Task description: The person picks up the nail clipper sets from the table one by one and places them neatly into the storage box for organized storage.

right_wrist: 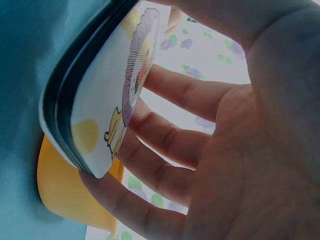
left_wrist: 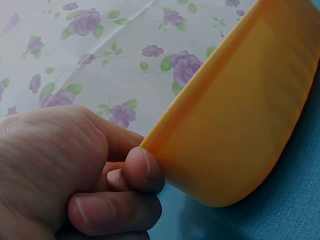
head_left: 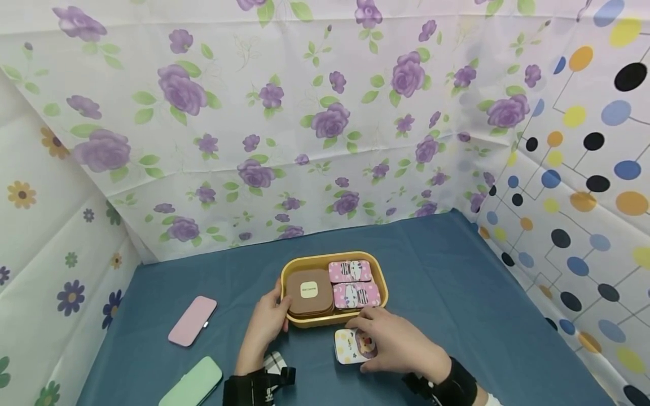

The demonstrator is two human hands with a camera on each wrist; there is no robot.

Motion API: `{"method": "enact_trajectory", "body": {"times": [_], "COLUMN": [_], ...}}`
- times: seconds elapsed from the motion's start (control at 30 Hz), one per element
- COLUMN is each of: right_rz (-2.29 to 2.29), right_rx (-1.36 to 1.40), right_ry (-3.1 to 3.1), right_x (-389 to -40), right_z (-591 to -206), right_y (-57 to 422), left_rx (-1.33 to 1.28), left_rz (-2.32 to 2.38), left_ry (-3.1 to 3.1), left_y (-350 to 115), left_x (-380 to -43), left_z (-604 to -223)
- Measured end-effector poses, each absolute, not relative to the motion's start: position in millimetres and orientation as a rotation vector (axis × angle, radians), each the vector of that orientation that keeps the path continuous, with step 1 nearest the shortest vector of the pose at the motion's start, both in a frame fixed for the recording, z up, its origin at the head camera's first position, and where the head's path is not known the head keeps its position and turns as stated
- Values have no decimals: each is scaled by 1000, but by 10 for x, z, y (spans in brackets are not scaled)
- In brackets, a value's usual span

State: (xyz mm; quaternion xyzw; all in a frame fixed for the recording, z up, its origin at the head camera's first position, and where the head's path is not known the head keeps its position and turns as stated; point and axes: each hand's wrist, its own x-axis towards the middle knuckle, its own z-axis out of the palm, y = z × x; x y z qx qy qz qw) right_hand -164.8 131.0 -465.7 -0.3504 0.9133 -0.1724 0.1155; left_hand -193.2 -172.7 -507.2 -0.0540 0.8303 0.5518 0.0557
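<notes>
My left hand (head_left: 267, 317) grips the left end of a yellow bin (head_left: 325, 322), with thumb and fingers pinching its rim in the left wrist view. Inside the bin, brown square cases (head_left: 308, 301) lie stacked on the left. Two pink cartoon-print cases (head_left: 357, 295) fill the right side. In front of the bin, my right hand (head_left: 398, 341) holds a small white case (head_left: 349, 347) with yellow spots and a cartoon figure, thumb at its near edge and fingers at its far edge. The right wrist view shows the dark seam along the side of this case.
On the blue cloth (head_left: 437, 270) at the left lie a pink case (head_left: 193, 321) with a small clasp and a light green case (head_left: 193, 383). A black-and-white checked item (head_left: 275, 362) sits partly hidden by my left wrist. Patterned sheets (head_left: 299, 129) hang behind and at both sides.
</notes>
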Motion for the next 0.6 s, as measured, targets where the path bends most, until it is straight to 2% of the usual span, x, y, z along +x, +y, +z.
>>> {"method": "enact_trajectory", "body": {"times": [0.6], "right_rz": [-503], "right_rx": [-1046], "right_ry": [2655], "right_x": [-1639], "right_z": [-4717], "right_y": [1314], "left_rx": [-180], "left_rz": [1673], "left_ry": [2512], "left_y": [-1722], "left_x": [-1935], "left_z": [-5076]}}
